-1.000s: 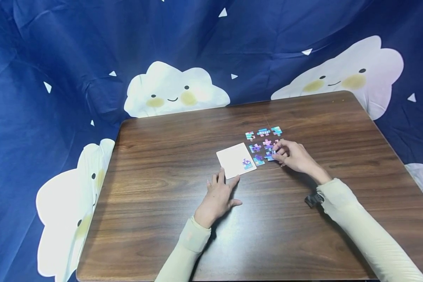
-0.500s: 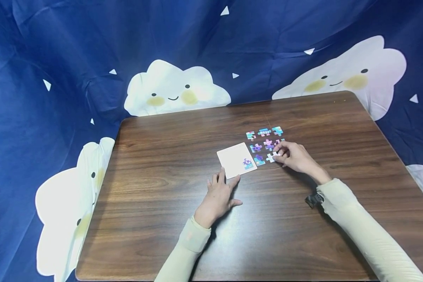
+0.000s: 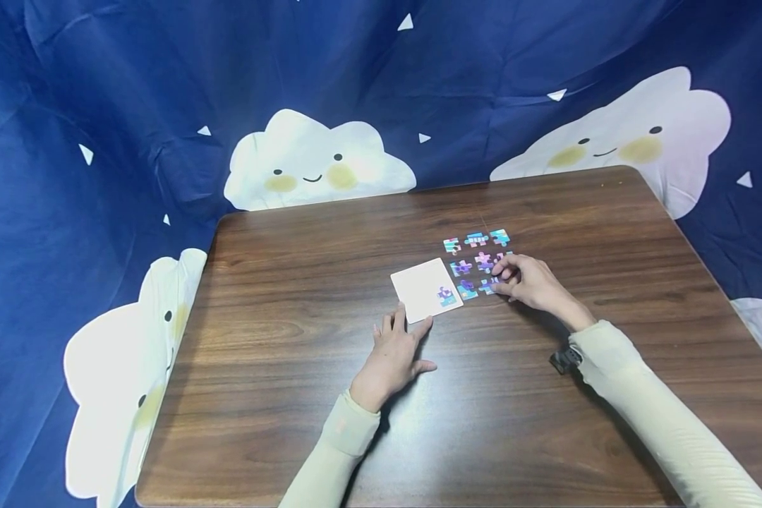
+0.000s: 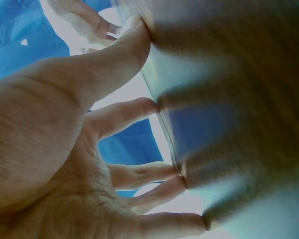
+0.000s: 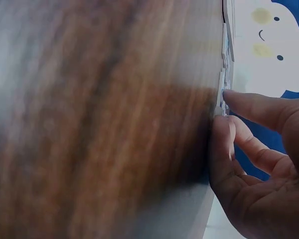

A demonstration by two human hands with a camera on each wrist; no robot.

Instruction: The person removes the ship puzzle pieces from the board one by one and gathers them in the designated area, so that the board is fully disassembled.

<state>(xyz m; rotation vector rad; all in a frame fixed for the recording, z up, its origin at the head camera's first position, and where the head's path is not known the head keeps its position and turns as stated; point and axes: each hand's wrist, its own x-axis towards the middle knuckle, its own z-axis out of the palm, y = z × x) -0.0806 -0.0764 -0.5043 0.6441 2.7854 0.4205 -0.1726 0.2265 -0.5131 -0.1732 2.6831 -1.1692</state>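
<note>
A puzzle piece point(image 3: 486, 287) with purple and blue print lies low at the near right of the loose pieces. My right hand point(image 3: 525, 281) pinches its right side between thumb and fingers, hiding part of it. In the right wrist view the right hand point(image 5: 261, 159) has its fingertips close to the tabletop at the piece's edge. My left hand point(image 3: 390, 360) is spread on the table, with fingertips at the near edge of a square white board point(image 3: 418, 286). One printed piece point(image 3: 446, 296) sits in the board's near right corner.
Several other puzzle pieces lie in rough rows right of the board, among them a far-row piece point(image 3: 476, 240) and a near one point(image 3: 466, 290). The brown wooden table point(image 3: 273, 353) ends at a blue cloud-patterned curtain point(image 3: 457, 85).
The puzzle piece in my right hand tipped, showing pale, then came down slightly nearer with its purple and blue print visible. My left hand and the board stayed put.
</note>
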